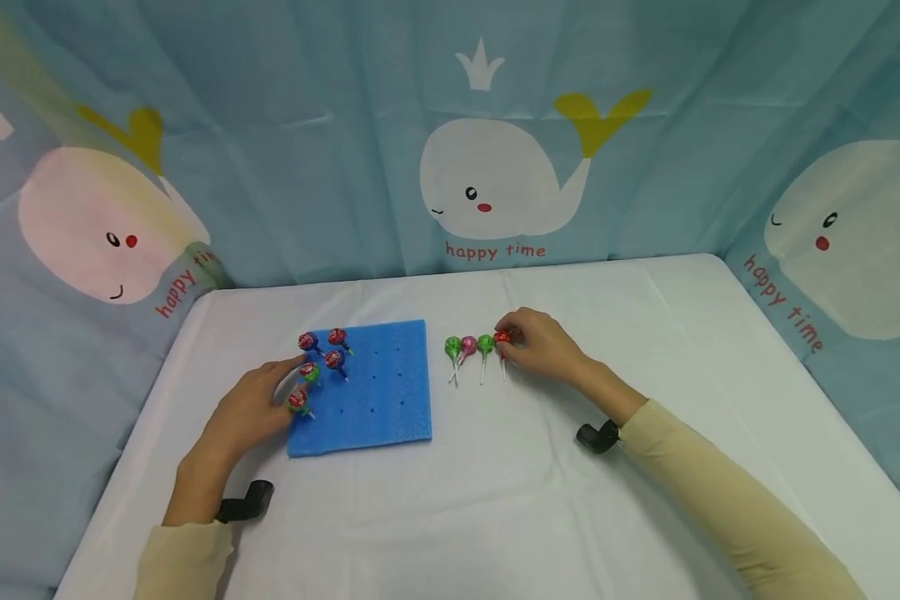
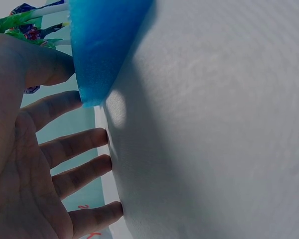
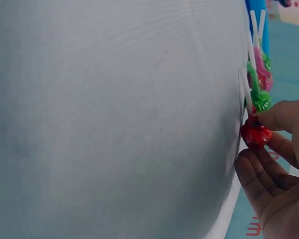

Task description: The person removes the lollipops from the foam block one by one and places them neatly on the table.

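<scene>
Two hands: apart
Left hand [image 1: 249,408]: loose fingers against blue board [image 1: 387,390]
Right hand [image 1: 542,343]: pinches red lollipop [image 3: 255,133], towards worktop's [image 1: 480,517] far edge
Lift: best kept clear of green lollipop [image 1: 485,342]

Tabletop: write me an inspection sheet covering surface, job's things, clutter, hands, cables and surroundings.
Surface: white cover, lightly creased.
Job's things: blue foam board with five lollipops stuck in its left part and small holes elsewhere; to its right, two green lollipops, a pink lollipop and a red lollipop.
Clutter: nothing seen.
Hands: left hand touches the board's left edge; right hand pinches the red lollipop.
Cables: nothing seen.
Surroundings: blue backdrop printed with whales and "happy time".
</scene>
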Available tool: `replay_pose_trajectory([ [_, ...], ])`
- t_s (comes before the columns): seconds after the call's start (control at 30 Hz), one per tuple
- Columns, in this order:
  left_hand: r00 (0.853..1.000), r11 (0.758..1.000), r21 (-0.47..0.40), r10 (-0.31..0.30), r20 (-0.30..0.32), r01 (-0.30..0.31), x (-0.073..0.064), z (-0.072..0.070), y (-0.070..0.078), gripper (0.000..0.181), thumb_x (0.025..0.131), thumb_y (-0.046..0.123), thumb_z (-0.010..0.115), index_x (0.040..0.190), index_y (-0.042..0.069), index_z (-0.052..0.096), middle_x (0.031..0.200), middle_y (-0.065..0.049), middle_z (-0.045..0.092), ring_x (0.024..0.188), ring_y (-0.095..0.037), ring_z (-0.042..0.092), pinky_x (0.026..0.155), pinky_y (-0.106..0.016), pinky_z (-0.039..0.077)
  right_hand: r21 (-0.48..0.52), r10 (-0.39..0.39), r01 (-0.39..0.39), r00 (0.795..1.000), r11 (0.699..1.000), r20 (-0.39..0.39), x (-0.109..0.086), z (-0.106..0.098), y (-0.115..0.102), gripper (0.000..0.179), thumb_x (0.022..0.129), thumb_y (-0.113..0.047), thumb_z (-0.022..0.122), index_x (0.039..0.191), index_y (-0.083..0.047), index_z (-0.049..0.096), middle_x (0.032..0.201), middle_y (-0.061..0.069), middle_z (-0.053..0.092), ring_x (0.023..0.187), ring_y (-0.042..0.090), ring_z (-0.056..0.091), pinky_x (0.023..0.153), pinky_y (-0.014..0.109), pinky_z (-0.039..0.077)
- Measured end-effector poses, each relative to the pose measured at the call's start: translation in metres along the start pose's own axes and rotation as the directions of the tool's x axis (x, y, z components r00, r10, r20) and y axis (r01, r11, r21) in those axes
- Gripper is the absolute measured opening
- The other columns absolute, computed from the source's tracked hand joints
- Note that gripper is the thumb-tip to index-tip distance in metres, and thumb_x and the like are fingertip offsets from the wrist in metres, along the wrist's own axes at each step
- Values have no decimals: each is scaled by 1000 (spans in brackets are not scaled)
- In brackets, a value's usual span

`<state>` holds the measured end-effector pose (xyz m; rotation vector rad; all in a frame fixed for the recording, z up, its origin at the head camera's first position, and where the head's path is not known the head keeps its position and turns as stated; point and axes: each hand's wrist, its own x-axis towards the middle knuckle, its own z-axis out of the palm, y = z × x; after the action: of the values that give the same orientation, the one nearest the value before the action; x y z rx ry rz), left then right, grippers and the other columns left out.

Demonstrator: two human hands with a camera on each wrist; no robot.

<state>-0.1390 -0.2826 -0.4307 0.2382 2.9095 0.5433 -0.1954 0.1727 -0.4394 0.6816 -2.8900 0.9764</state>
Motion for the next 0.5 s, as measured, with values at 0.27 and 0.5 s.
replay_pose_trajectory([
  [0.27,1000,1000,5,2,-4,-2,0,3,-1,80,84,10,63,161,10,43,160,-30,46,147,-58,39,111,-82,36,2,-16,16,1000,1000,-3,-3,0,1,26,97,-16,75,119,-3,73,114,12,73,102,24,74,92,44,62],
  [0.5,1000,1000,6,6,-12,-5,1,3,-2,80,84,10,62,161,10,43,161,-29,46,147,-57,39,113,-82,35,40,-19,20,1000,999,-8,-4,-2,3,26,98,-16,74,121,-4,72,115,12,73,101,25,74,91,45,62],
])
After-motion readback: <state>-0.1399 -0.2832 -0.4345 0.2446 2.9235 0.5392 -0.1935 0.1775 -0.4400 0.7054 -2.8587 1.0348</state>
